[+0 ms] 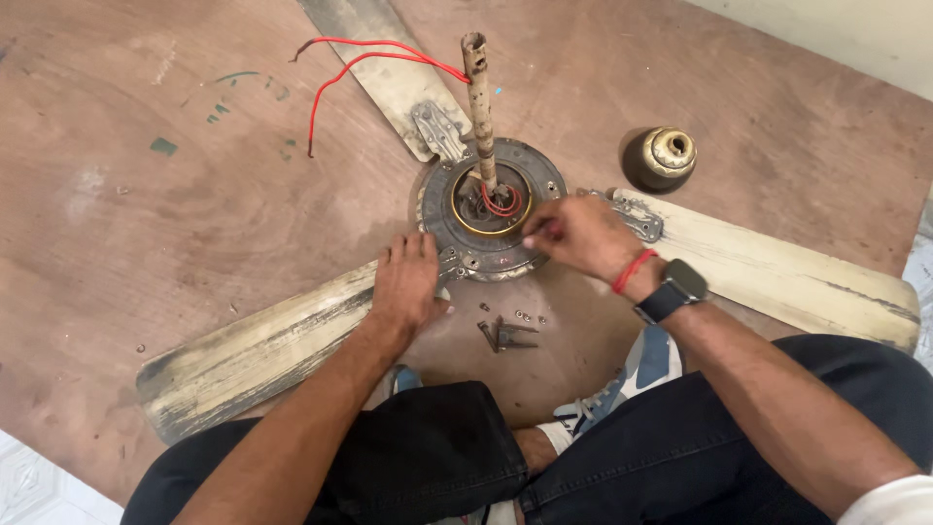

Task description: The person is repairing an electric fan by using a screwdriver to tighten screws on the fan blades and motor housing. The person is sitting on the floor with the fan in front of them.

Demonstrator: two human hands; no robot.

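Right hand (573, 233) pinched at the motor (491, 209) rim; left hand (406, 282) flat on a blade (253, 350).

The right fingers are closed narrow at the near right rim of the motor; whether they grip anything is hidden. The hub lies just left of and beyond that hand, its rod (479, 107) pointing away, with red wires (350, 68) trailing left. The left hand, fingers spread, presses the near-left blade's root beside the hub. Pliers (505, 333) and screws (525, 315) lie between the forearms.

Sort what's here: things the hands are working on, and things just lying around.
In hand: left hand on worn cream fan blade; right hand at round grey metal motor housing.

Lying about: brass-coloured bell-shaped cap; loose small screws; dark metal pliers.
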